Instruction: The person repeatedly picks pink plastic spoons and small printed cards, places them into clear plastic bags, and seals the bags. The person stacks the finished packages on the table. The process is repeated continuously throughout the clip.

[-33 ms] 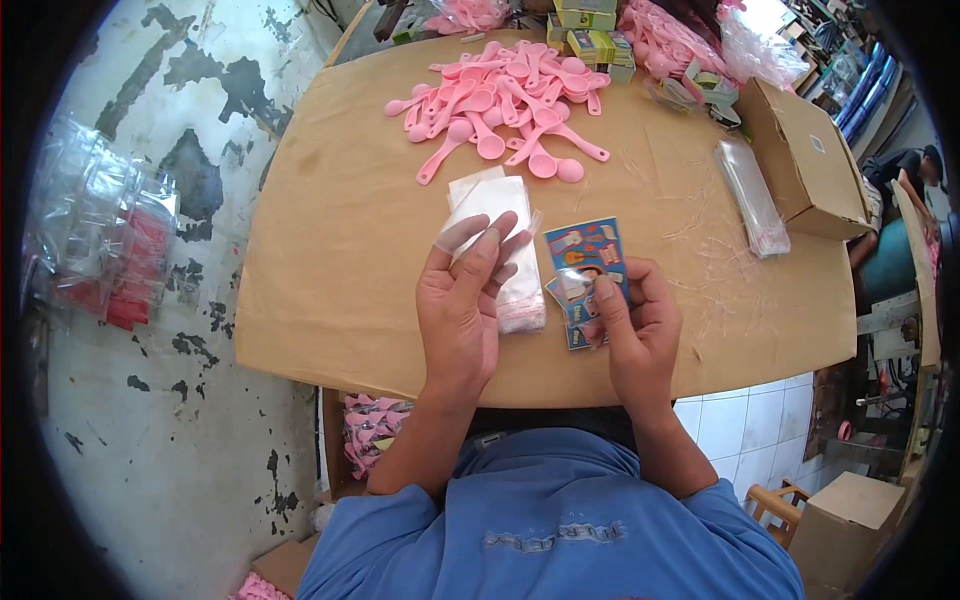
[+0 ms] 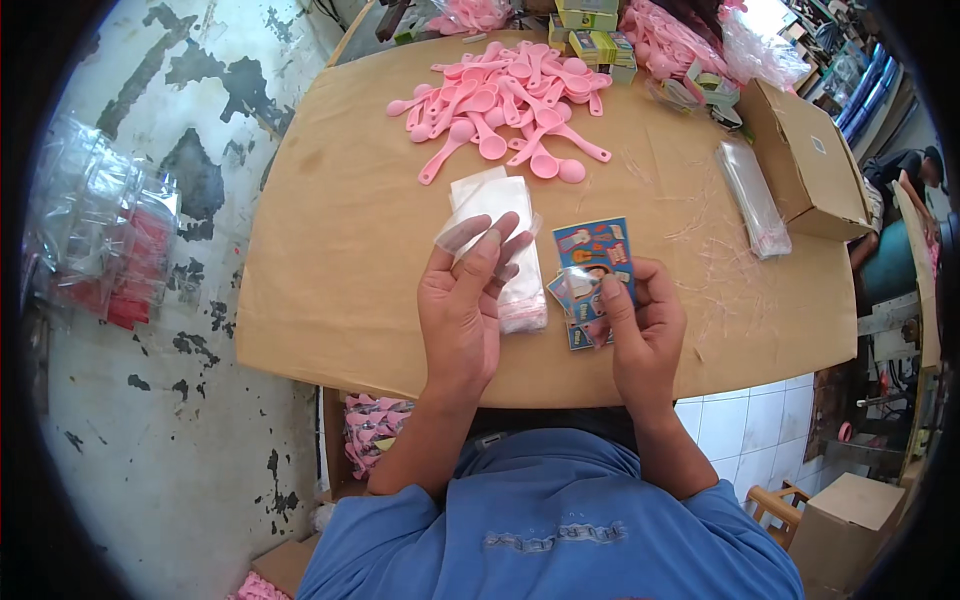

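My left hand [image 2: 462,310] pinches a thin clear plastic bag [image 2: 452,236] between thumb and fingers, and the film spreads over the fingertips. Behind and under that hand lies a stack of clear bags [image 2: 522,290] on the brown-covered table. In my right hand [image 2: 647,335] is a blue printed card [image 2: 603,238] with colourful pictures, the thumb pressing on its front. More blue cards [image 2: 579,336] lie just below it, partly hidden. Beyond both hands a heap of pink plastic measuring spoons [image 2: 490,105] rests on the table.
A clear bundle of packaging [image 2: 752,200] lies beside a cardboard box [image 2: 805,150] at the right. Small yellow-green boxes [image 2: 600,48], tape rolls [image 2: 715,90] and bagged pink pieces [image 2: 665,40] stand at the back. Plastic bags [image 2: 105,230] hang at far left. Another person [image 2: 900,170] is at far right.
My right hand has shifted slightly to the right with the blue card, showing more of the cards below it. My left hand has hardly moved.
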The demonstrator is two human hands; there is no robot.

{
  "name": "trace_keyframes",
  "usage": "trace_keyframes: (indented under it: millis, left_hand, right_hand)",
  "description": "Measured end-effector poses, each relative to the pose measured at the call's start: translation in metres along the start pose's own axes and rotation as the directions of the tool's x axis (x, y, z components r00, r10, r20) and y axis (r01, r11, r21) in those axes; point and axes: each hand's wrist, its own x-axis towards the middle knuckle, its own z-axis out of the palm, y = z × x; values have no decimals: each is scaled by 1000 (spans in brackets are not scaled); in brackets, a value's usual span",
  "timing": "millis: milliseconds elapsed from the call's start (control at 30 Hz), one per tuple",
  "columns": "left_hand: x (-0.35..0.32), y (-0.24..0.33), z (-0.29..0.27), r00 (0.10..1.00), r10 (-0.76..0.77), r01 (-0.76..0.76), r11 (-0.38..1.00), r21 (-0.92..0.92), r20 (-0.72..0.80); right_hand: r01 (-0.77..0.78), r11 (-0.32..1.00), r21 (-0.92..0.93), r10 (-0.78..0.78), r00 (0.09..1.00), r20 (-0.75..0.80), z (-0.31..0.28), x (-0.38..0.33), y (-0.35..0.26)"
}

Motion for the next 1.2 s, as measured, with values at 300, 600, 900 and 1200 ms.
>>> trace_keyframes:
  millis: [300, 600, 900, 1200]
  left_hand:
    - [-4, -5, 5, 998, 26, -28, 999, 33, 54]
    - [-5, -2, 7, 996, 45, -52, 994, 96, 74]
    - [-7, -6, 10, 997, 23, -31, 993, 111, 72]
    - [-7, -6, 5, 996, 59, -74, 970, 232, 70]
  right_hand:
    - [-51, 998, -28, 55, 989, 139, 2, 4, 1]
    - [-89, 996, -22, 91, 988, 122, -3, 4, 1]
    - [-48, 998, 41, 44, 994, 101, -4, 5, -4]
    - [-45, 999, 19, 42, 991, 129, -9, 1, -1]
